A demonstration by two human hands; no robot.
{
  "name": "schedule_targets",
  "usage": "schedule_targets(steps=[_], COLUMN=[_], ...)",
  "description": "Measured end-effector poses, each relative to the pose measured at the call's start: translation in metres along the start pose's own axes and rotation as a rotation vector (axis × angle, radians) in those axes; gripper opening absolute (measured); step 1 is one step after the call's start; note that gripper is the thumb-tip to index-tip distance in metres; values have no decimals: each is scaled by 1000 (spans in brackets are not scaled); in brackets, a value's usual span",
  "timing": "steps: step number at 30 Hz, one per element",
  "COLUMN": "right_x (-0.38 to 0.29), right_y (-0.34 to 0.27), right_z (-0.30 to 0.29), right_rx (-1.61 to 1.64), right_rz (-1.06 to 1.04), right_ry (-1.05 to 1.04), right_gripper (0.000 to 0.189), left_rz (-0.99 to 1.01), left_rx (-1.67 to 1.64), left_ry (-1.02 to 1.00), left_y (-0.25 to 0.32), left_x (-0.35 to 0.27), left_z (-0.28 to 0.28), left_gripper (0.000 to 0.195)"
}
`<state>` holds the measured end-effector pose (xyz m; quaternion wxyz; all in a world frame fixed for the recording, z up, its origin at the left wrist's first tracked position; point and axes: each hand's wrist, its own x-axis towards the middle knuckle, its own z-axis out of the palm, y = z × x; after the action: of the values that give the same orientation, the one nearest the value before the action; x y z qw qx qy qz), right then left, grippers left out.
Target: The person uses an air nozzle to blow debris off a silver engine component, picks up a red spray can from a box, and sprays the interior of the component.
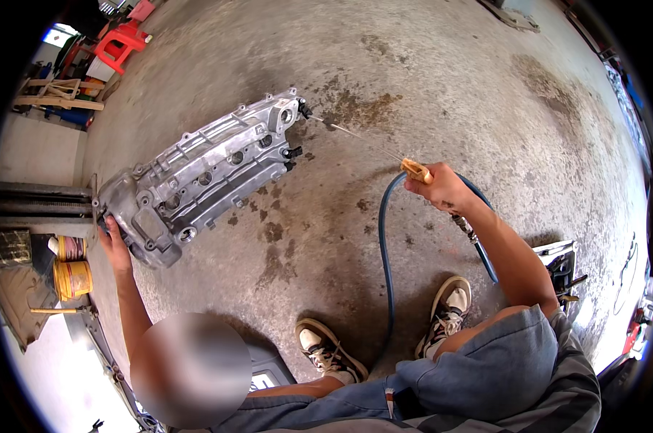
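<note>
My left hand (116,249) grips the near left end of a cast-aluminium engine valve cover (234,135). The cover lies aslant in front of me, with a row of round holes along its middle and black plugs (292,152) at its far right end. Whether it rests on something or is held up, I cannot tell. In my right hand (443,187) is a brass-coloured air blow gun (416,170). Its long thin nozzle (359,136) points at the cover's far right corner; contact there is unclear. A blue air hose (383,227) loops from the gun down past my feet.
Stained concrete floor (467,97) spreads around me. At left stand a red plastic stool (121,43), a yellow bucket (73,279) and a hammer (61,310). A dark metal-framed item (559,265) sits beyond my right elbow. A blurred disc covers part of the lower left.
</note>
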<state>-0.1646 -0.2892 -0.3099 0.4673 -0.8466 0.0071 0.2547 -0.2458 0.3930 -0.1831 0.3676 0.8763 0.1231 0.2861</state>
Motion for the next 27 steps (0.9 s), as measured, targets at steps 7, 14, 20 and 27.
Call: schedule_targets(steps=[7,14,20,27], right_x=[3,7,-4,-19], right_y=[-7,-17,-17,-31], right_z=[3,1,2,-2], right_rx=[-23,-36,-34,-80], right_rz=[-18,-15,-74,-2], right_ry=[28,2,-62,-92], right_gripper=[40,41,35,32], left_rz=[39,30,63,213], left_rx=[48,82,125,103], left_ry=[-9,-24,-17,-27], left_y=[3,3,5,29], left_x=[2,2,4,9], left_z=[0,-2,-8,8], left_gripper=[64,64,61,52])
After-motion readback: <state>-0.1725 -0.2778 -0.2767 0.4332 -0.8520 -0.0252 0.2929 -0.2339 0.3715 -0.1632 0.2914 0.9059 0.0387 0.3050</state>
